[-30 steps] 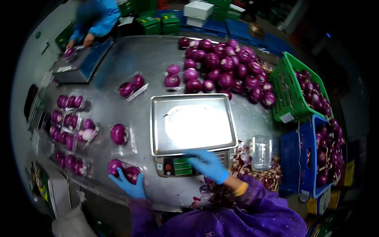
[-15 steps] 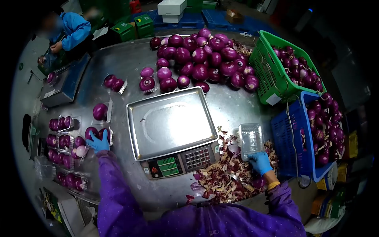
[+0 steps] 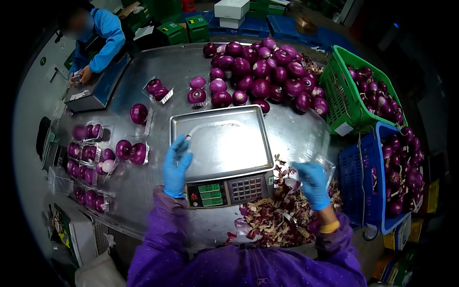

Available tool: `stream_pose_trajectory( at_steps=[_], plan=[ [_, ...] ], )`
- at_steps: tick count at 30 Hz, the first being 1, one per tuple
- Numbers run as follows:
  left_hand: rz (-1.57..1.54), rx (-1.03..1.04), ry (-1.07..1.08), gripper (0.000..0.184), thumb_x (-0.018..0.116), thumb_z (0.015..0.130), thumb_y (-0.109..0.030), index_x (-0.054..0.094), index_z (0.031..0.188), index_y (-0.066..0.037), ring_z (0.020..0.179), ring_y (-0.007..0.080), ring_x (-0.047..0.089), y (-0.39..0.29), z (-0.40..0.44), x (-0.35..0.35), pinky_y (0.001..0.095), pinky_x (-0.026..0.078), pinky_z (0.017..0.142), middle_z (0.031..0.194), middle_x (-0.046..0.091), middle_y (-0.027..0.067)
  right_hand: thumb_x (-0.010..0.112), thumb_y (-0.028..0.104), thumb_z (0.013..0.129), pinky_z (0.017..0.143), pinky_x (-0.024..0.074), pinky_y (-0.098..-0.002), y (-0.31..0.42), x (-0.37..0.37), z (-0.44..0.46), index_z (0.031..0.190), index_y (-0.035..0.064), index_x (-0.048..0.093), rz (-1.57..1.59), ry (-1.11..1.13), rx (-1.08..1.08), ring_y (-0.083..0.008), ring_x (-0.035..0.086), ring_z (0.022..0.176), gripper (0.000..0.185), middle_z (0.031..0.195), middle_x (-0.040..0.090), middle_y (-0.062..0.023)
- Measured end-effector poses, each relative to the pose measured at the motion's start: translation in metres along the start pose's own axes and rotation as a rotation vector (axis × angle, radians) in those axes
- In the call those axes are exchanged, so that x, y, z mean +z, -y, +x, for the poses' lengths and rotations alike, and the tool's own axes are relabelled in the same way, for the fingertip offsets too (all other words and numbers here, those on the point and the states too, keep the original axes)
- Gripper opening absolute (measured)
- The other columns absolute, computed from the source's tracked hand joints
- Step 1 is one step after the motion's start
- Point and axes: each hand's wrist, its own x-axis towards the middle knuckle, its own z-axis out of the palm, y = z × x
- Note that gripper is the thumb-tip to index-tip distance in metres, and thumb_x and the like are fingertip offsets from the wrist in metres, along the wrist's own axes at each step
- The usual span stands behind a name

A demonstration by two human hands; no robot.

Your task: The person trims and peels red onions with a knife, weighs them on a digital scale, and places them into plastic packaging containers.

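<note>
From my end, what counts is the clear tray (image 3: 328, 166) to the right of the scale (image 3: 215, 158): it lies at the right hand (image 3: 314, 184), just beyond the fingers and partly behind them. The right hand is far nearer to it than the left hand (image 3: 175, 170). Blur leaves me unable to tell whether the right fingers grip the tray, or how its long axis runs. Over the scale's left edge, the left fingers are parted and empty.

The tray is thin, see-through plastic; the scale's metal top is rectangular with a raised rim. Papery, curled peel (image 3: 272, 217) litters the metal surface (image 3: 143, 189) at the scale's front right. Glossy, round onions (image 3: 260, 88) pile behind it.
</note>
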Motion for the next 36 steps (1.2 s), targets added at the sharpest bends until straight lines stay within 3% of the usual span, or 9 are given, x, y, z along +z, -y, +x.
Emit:
stream_pose_trajectory(
  at_steps=[4, 8, 11, 13, 18, 24, 30, 34, 36],
  plan=[
    [-0.401, -0.340, 0.161, 0.088, 0.056, 0.088, -0.055, 0.009, 0.152, -0.018, 0.116, 0.0308, 0.054, -0.019, -0.001, 0.038, 0.0418, 0.043, 0.095, 0.133, 0.049, 0.0181, 0.058, -0.001, 0.071, 0.077, 0.0435, -0.0369, 0.040, 0.079, 0.046, 0.111, 0.0150, 0.063, -0.033, 0.316, -0.414, -0.0231, 0.054, 0.075, 0.043, 0.076, 0.057, -0.0042],
    [-0.594, -0.319, 0.084, 0.083, 0.061, 0.086, -0.017, 0.008, 0.151, -0.012, 0.096, 0.0291, 0.064, -0.004, 0.021, 0.039, 0.0366, 0.059, 0.069, 0.119, 0.055, 0.0206, 0.057, 0.011, 0.077, 0.094, 0.0404, -0.0436, 0.060, 0.128, 0.062, 0.104, 0.0206, 0.061, -0.135, 0.370, -0.703, -0.0219, 0.056, 0.093, 0.030, 0.088, 0.057, -0.0014],
    [-0.501, -0.286, -0.015, 0.078, 0.063, 0.085, -0.017, 0.018, 0.148, -0.014, 0.094, 0.0281, 0.065, -0.014, 0.032, 0.019, 0.0370, 0.057, 0.075, 0.118, 0.057, 0.0185, 0.065, 0.017, 0.075, 0.100, 0.0361, -0.0466, 0.065, 0.112, 0.103, 0.106, 0.0207, 0.064, -0.185, 0.542, -0.645, -0.0237, 0.055, 0.104, 0.031, 0.102, 0.060, -0.0034],
    [-0.479, -0.263, -0.088, 0.078, 0.064, 0.085, -0.021, 0.019, 0.148, -0.016, 0.095, 0.0282, 0.065, -0.020, 0.039, 0.006, 0.0367, 0.056, 0.076, 0.119, 0.056, 0.0164, 0.069, 0.022, 0.079, 0.103, 0.0340, -0.0437, 0.054, 0.101, 0.127, 0.116, 0.0197, 0.063, 0.081, 0.296, -0.618, -0.0240, 0.051, 0.115, 0.038, 0.116, 0.060, -0.0065],
    [-0.436, -0.221, -0.279, 0.076, 0.070, 0.083, -0.027, 0.026, 0.143, -0.015, 0.092, 0.0267, 0.064, -0.028, 0.039, -0.002, 0.0361, 0.051, 0.077, 0.128, 0.045, 0.0172, 0.074, 0.029, 0.081, 0.099, 0.0415, -0.0339, -0.051, 0.100, 0.193, 0.130, 0.0032, 0.051, 0.453, 0.035, 0.083, -0.0243, 0.052, 0.116, 0.060, 0.127, 0.054, -0.0134],
    [-0.298, -0.030, -0.338, 0.071, 0.061, 0.087, -0.010, 0.021, 0.146, -0.016, 0.096, 0.0190, 0.057, 0.012, 0.038, 0.015, 0.0311, 0.052, 0.077, 0.130, 0.045, 0.0141, 0.082, 0.046, 0.069, 0.100, 0.0420, -0.0351, -0.177, 0.146, 0.239, 0.132, -0.0109, 0.040, 0.426, -0.101, 0.777, -0.0285, 0.051, 0.120, 0.095, 0.133, 0.049, -0.0229],
    [-0.227, -0.061, -0.357, 0.084, 0.068, 0.078, -0.007, 0.023, 0.148, -0.016, 0.124, 0.0238, 0.042, 0.026, 0.026, 0.041, 0.0395, 0.041, 0.099, 0.142, 0.036, 0.0088, 0.072, 0.071, 0.058, 0.099, 0.0437, -0.0459, -0.176, 0.173, 0.273, 0.146, 0.0086, 0.026, -0.159, -0.056, 0.806, -0.0383, 0.051, 0.122, 0.117, 0.135, 0.049, -0.0229],
    [-0.026, -0.088, -0.420, 0.093, 0.071, 0.074, -0.010, 0.017, 0.149, -0.012, 0.138, 0.0338, 0.024, 0.021, 0.015, 0.038, 0.0530, 0.017, 0.112, 0.150, 0.020, 0.0162, 0.081, 0.060, 0.056, 0.094, 0.0471, -0.0475, -0.171, 0.191, 0.286, 0.146, 0.0122, 0.021, -0.136, -0.109, 0.911, -0.0406, 0.052, 0.117, 0.119, 0.132, 0.045, -0.0288],
    [0.024, -0.087, -0.424, 0.091, 0.070, 0.074, -0.009, 0.017, 0.149, -0.010, 0.137, 0.0329, 0.026, 0.011, 0.010, 0.034, 0.0503, 0.019, 0.112, 0.150, 0.022, 0.0159, 0.086, 0.050, 0.055, 0.095, 0.0476, -0.0458, -0.179, 0.198, 0.285, 0.143, 0.0116, 0.030, -0.043, -0.240, 0.877, -0.0407, 0.052, 0.116, 0.111, 0.133, 0.045, -0.0290]
  ],
)
